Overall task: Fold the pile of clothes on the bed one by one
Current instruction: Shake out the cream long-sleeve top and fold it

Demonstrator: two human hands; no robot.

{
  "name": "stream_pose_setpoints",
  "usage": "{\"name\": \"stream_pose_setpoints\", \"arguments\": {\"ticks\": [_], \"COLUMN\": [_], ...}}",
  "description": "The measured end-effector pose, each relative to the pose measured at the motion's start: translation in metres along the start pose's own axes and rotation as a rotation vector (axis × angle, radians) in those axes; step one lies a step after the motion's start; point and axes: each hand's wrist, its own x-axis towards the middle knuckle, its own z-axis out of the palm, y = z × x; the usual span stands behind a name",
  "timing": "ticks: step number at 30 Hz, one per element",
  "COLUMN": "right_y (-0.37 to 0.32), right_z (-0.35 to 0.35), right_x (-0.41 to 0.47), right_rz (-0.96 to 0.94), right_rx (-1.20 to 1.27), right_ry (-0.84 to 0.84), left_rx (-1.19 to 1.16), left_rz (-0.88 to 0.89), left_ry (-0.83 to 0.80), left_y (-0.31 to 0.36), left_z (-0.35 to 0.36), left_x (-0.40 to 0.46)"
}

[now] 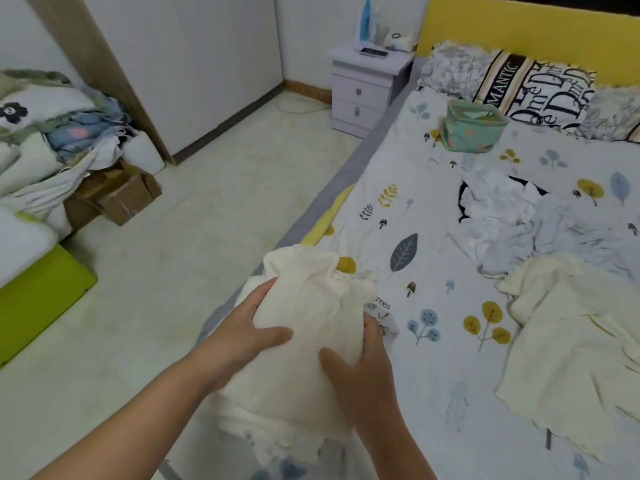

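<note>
Both hands, left hand (242,327) and right hand (363,368), grip a folded cream garment (311,306) at the bed (433,358) edge, fingers (273,332) clamped on top, cloth sandwiched between the palms

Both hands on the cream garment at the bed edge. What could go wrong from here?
1. The cream garment sits at the bed edge, and its lower part seems to overhang; it may slide to the floor if the left hand or right hand lets go.
2. It lies on other small pieces, which may get dragged along.
3. The unfolded pile lies close; folded items could get mixed in.
</note>
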Motion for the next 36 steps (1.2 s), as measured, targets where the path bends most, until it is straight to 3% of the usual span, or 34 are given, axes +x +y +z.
{"name": "stream_pose_setpoints", "arguments": {"ticks": [7, 12, 17, 21, 23, 24, 26, 28, 29, 33, 36], "right_y": [0.02, 0.024, 0.019, 0.026, 0.019, 0.015, 0.017, 0.018, 0.02, 0.026, 0.017], "right_z": [0.069, 0.084, 0.078, 0.084, 0.088, 0.089, 0.097, 0.105, 0.107, 0.106, 0.101], "right_x": [0.018, 0.015, 0.012, -0.004, -0.006, -0.007, -0.009, -0.012, -0.013, -0.009, -0.007], "right_rz": [0.254, 0.321, 0.308, 0.264, 0.18, 0.092, -0.074, -0.124, -0.118, -0.072, -0.011], "right_rx": [-0.071, -0.243, -0.121, -0.631, -0.767, -0.817, -0.905, -1.05, -1.089, -1.13, -1.095], "right_ry": [-0.011, 0.003, 0.027, -0.053, 0.03, 0.098, 0.139, 0.061, 0.005, -0.069, -0.23], "left_rx": [0.119, 0.173, 0.187, 0.731, 0.931, 1.015, 1.219, 1.328, 1.326, 1.35, 1.395], "left_rz": [-0.151, -0.063, 0.007, -0.08, 0.122, 0.299, 0.491, 0.4, 0.363, 0.35, 0.299], "left_ry": [0.042, 0.126, 0.28, 0.261, 0.311, 0.291, 0.122, -0.115, -0.158, -0.157, -0.206], "left_y": [-0.042, -0.053, -0.055, -0.071, -0.072, -0.074, -0.076, -0.079, -0.084, -0.1, -0.085], "left_z": [-0.035, -0.03, -0.042, -0.046, -0.047, -0.047, -0.048, -0.048, -0.049, -0.052, -0.05], "left_x": [0.034, 0.043, 0.045, 0.037, 0.033, 0.032, 0.033, 0.034, 0.036, 0.045, 0.042]}}
